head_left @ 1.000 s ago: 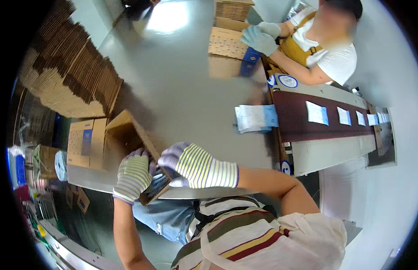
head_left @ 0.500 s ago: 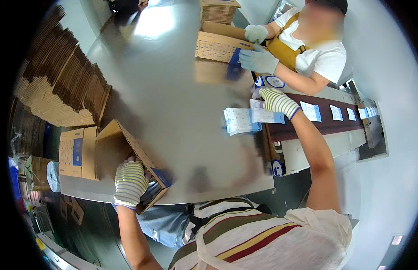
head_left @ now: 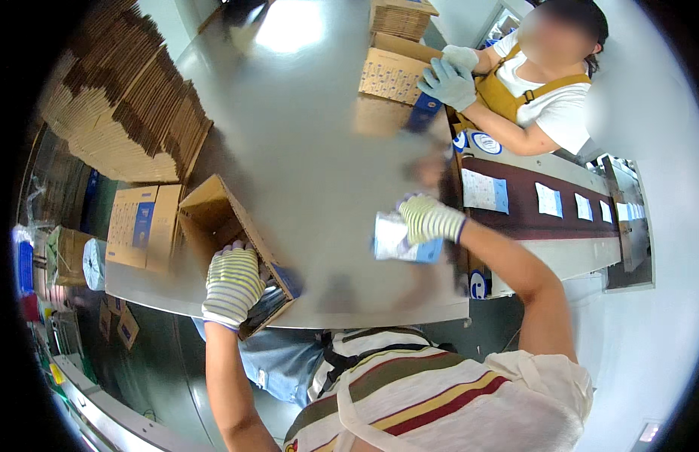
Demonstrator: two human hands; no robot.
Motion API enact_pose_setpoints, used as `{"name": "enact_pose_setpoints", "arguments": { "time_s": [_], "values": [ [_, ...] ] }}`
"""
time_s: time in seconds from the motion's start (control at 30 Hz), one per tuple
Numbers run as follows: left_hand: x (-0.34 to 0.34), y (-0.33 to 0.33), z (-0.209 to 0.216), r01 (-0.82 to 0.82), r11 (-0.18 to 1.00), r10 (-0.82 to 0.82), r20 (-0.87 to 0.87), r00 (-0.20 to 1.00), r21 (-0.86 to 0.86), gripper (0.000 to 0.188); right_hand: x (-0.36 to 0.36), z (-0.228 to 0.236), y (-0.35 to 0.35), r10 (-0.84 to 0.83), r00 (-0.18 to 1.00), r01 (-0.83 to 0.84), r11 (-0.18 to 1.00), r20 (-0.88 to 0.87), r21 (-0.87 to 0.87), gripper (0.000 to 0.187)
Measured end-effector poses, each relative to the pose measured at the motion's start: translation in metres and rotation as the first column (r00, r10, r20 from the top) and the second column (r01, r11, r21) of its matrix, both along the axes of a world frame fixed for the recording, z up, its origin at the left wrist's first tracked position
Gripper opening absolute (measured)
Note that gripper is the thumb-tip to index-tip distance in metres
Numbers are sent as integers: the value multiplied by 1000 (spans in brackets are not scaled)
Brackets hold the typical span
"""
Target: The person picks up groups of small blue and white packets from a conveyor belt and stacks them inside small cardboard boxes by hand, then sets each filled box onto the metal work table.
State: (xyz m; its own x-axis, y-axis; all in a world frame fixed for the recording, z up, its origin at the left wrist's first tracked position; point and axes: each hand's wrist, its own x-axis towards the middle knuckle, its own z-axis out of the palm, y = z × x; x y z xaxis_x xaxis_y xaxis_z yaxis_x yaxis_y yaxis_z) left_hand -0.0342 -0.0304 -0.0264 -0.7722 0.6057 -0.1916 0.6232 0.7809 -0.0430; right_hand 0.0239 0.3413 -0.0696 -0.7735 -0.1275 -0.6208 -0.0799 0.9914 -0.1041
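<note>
My left hand (head_left: 235,285), in a striped knit glove, reaches into an open cardboard box (head_left: 248,235) that lies tilted at the table's near left edge. Its fingers are bent, and partly hidden inside the box, so I cannot tell what they grip. Beside that hand, packed contents (head_left: 271,297) show in the box's lower part. To the right, my right hand (head_left: 431,220), in a matching glove, is closed on a small stack of white and blue packets (head_left: 391,239) over the table, near the conveyor's end.
A dark red conveyor belt (head_left: 523,217) carries spaced packets (head_left: 484,190) at the right. Across it, a co-worker's gloved hands (head_left: 451,79) are at another open box (head_left: 395,71). Flattened cartons (head_left: 131,105) stand piled at the left, behind a closed box (head_left: 142,226).
My right hand has moved off the conveyor, toward me and left, onto the packet stack, which has also shifted nearer. My left hand stays in the box. The belt's packets have advanced leftward.
</note>
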Motion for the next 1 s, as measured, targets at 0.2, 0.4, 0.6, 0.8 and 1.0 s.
{"name": "enact_pose_setpoints", "arguments": {
  "time_s": [0.2,0.4,0.6,0.8,1.0],
  "values": [
    [0,0,-7,40,999,-37,-71,997,36,38,76,-23,-80,218,902,-183,975,-373,128,68],
    [-1,0,-8,30,996,-27,-37,999,80,40,102,-26,-101,269,708,-218,963,-654,159,60],
    [5,0,9,23,1000,-23,-65,998,-5,43,57,-58,-71,-321,881,46,790,-348,-611,76],
    [5,0,-8,-19,991,37,-137,990,132,47,-48,83,-167,-390,913,-192,-156,-118,-969,65],
    [-3,10,-2,-64,987,48,114,992,145,37,-129,61,-243,-146,845,-273,710,-515,-649,70]
  ]
}}
